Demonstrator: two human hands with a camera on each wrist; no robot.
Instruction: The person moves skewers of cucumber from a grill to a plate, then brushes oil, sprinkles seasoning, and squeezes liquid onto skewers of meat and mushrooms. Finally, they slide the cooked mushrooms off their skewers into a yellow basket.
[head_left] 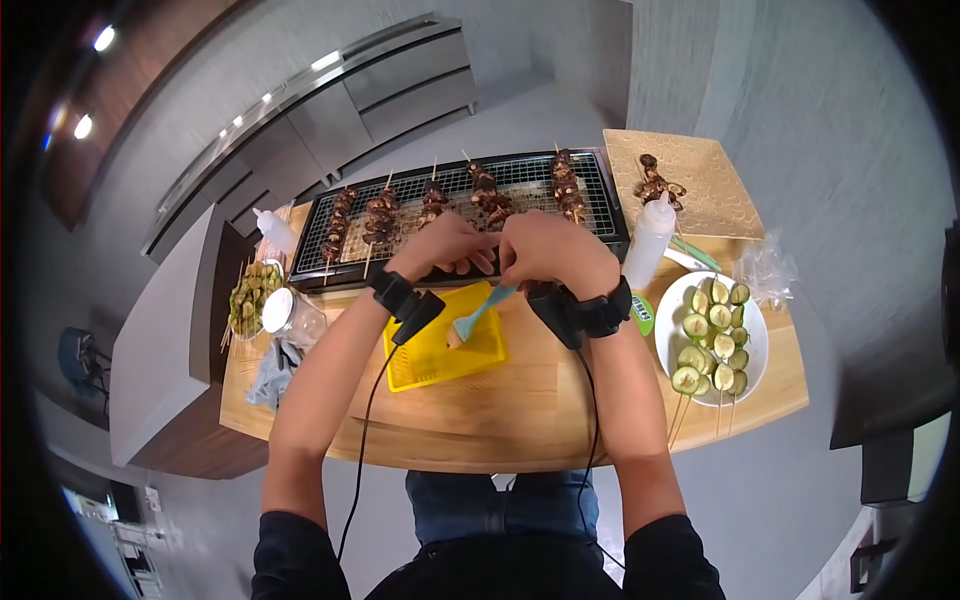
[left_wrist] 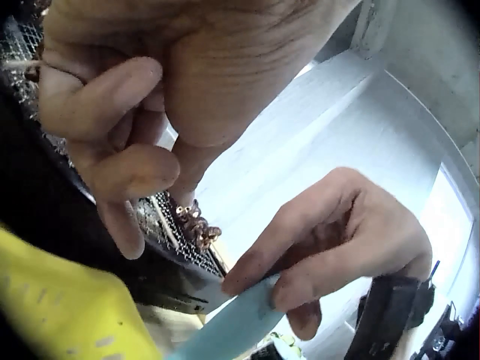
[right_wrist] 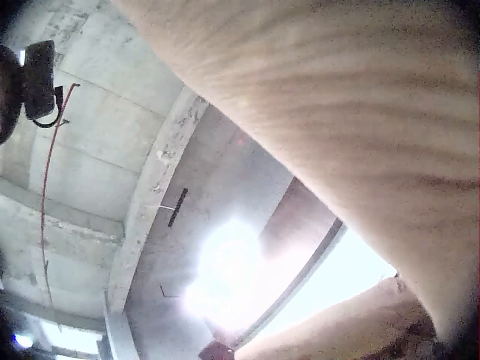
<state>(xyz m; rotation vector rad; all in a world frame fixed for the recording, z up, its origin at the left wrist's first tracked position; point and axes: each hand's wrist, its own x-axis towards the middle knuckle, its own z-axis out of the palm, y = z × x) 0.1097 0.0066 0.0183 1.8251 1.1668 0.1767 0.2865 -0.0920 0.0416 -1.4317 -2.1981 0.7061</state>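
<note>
My right hand (head_left: 550, 250) pinches the handle of a light blue basting brush (head_left: 480, 312) between thumb and fingers. The brush's bristles hang over a yellow plastic basket (head_left: 410, 376). At the front edge of the black grill (head_left: 320, 225), my left hand (head_left: 452, 246) has its thumb and index finger together at the lower end of a meat skewer (head_left: 484, 187), whose stick end is hidden by the hands. Its other fingers (left_wrist: 112, 97) are loosely curled. Beside it on the wire rack lie more browned skewers, such as one meat skewer (head_left: 565, 185) at the right.
To the right are a white squeeze bottle (head_left: 648, 240), a plate (head_left: 757, 345) of cucumber skewers and a gold board (head_left: 705, 160) with cooked skewers. A glass jar (head_left: 300, 322), grey cloth (head_left: 270, 375), another squeeze bottle (head_left: 275, 230) and green vegetable skewers (head_left: 253, 300) stand left.
</note>
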